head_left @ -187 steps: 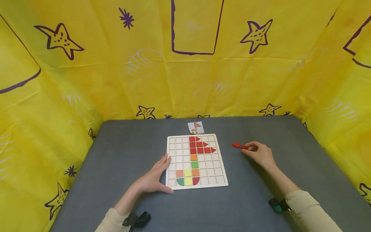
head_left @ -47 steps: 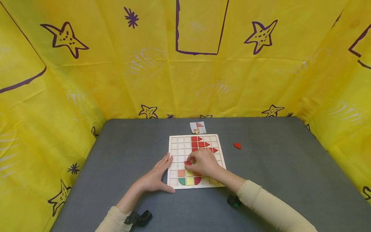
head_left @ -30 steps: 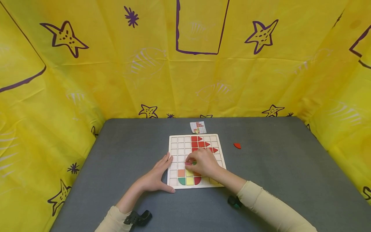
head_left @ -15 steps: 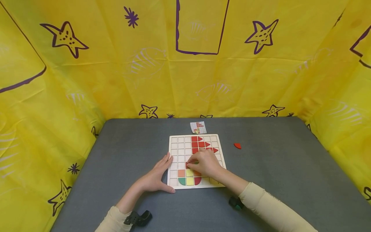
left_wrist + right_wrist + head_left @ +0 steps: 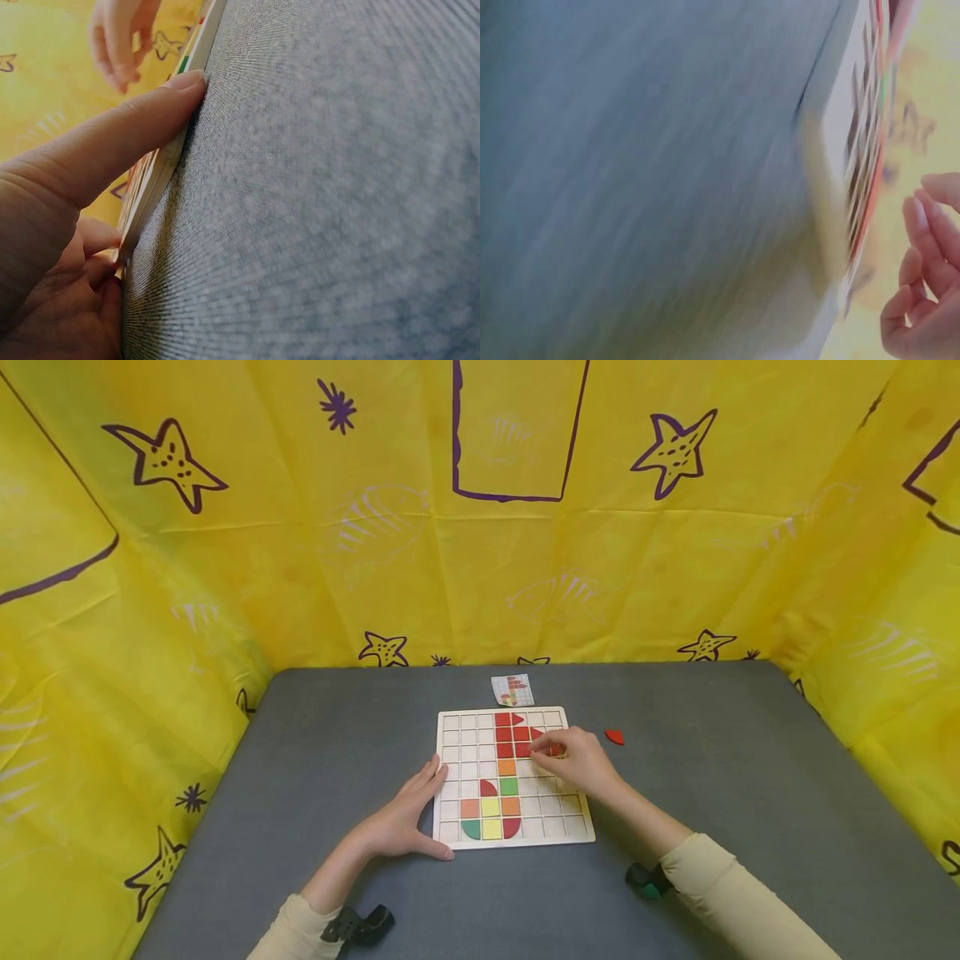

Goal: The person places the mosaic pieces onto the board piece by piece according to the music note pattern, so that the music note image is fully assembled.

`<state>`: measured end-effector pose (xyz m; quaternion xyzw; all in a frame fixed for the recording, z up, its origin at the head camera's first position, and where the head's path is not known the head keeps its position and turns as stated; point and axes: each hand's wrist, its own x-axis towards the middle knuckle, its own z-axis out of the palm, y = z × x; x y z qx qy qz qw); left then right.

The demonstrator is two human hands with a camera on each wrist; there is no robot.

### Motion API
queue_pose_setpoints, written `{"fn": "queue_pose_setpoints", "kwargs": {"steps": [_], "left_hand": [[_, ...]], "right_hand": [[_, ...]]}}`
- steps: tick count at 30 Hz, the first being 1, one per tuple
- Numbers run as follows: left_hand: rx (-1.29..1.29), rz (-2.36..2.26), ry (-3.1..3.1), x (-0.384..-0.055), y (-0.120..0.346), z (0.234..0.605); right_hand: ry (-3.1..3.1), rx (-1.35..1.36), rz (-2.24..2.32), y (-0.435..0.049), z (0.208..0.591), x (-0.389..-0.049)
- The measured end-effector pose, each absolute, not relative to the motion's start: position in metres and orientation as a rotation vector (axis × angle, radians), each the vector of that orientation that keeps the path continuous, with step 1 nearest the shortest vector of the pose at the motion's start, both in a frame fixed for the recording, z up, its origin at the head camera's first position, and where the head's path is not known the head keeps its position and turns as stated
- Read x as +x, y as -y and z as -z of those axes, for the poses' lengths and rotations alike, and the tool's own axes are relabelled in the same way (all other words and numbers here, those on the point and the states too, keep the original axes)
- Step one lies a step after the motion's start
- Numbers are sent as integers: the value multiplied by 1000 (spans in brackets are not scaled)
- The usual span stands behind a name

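A pale gridded board [image 5: 555, 818] bears coloured tiles: red squares and triangles at the top, and orange, green and yellow squares below them. Its red quarter-circle tile [image 5: 488, 788] lies in a cell left of the green square [image 5: 508, 786]. My left hand [image 5: 397, 822] rests on the board's lower left corner, fingers along the left edge, thumb at the near edge. In the left wrist view the thumb [image 5: 127, 135] touches the board's rim. My right hand [image 5: 581, 762] is above the board's right side, fingers loosely bent, nothing between them.
A loose red quarter-circle tile [image 5: 614, 737] lies on the grey table [image 5: 712, 718], right of the board. A small printed card [image 5: 512, 690] with a tile pattern lies behind the board. Yellow patterned cloth [image 5: 480, 577] hangs at the back and sides.
My right hand brought a red quarter-circle from the right of the board, set it in a cell, let go, and moved back rightward. My left hand stayed at the board's corner.
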<state>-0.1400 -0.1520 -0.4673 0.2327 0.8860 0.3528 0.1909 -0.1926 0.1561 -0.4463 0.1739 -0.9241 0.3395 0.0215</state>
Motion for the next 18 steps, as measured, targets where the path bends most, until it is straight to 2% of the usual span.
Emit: {"fn": "queue_pose_setpoints", "kwargs": {"steps": [9, 18], "left_hand": [[647, -990, -2486, -140, 153, 469], [650, -983, -2497, -140, 152, 468]], "right_hand": [[2849, 272, -854, -255, 459, -208], [2896, 336, -834, -281, 464, -214]]}}
